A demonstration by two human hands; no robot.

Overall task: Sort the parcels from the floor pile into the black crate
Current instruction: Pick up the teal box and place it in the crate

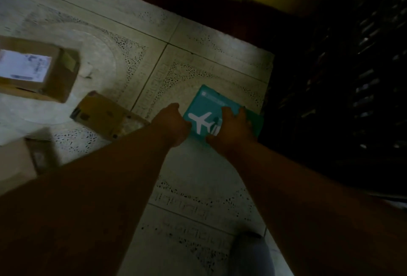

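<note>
Head view: left hand [174,124] and right hand [233,127] gripping flat teal aeroplane-printed parcel [206,108] beside dark black slatted crate [343,90].

Both forearms are bare from the frame's lower edge up to the left hand [174,124] and the right hand [234,128], no sleeves, watch or rings showing, and a leg [251,253] wears pale grey cloth.
</note>
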